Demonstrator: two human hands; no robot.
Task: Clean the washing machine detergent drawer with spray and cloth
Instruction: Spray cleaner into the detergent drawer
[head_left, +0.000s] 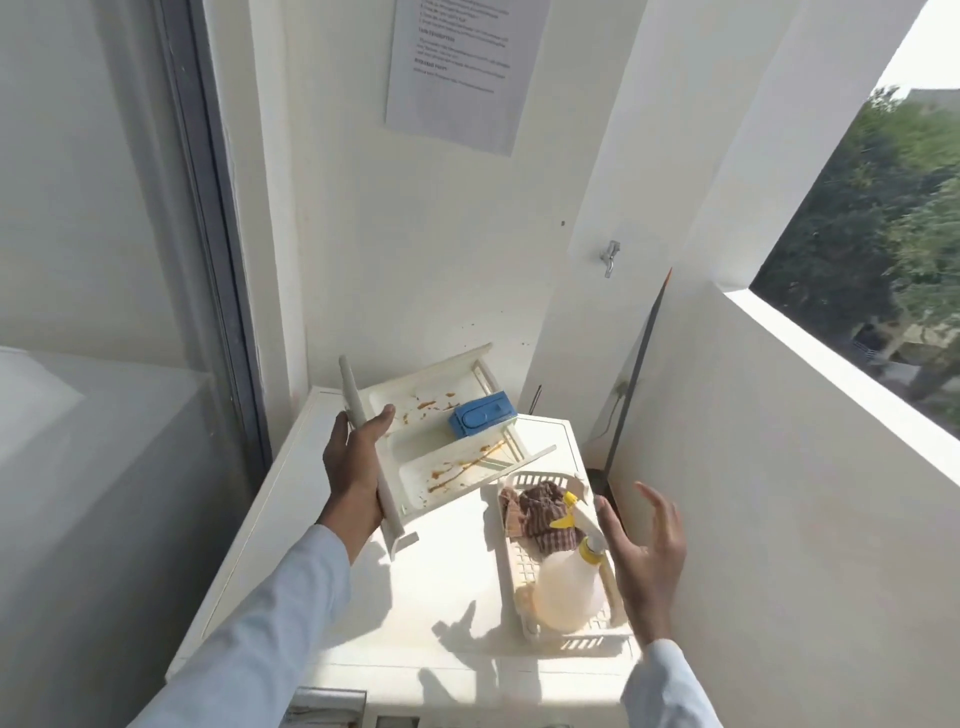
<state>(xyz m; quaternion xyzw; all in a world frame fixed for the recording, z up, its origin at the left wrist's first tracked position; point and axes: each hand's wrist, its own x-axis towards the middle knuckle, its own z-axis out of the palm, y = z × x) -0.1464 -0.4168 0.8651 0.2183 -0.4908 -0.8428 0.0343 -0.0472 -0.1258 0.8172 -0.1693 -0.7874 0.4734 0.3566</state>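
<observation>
My left hand (355, 467) grips the front panel of the white detergent drawer (441, 457), holding it tilted above the washing machine top (441, 613). Brown stains streak the drawer's compartments, and a blue insert (483, 414) sits at its far end. A white slotted basket (571, 642) on the right holds a brown checked cloth (540, 517) and a translucent spray bottle (569, 584) with a yellow nozzle, lying on its side. My right hand (644, 558) hovers open just right of the bottle, fingers spread, touching nothing.
A white wall with a taped paper notice (462, 67) rises behind the machine. A metal tap (610, 257) sticks out at the right corner. A low parapet wall (779, 467) stands on the right, a glass door (104, 260) on the left.
</observation>
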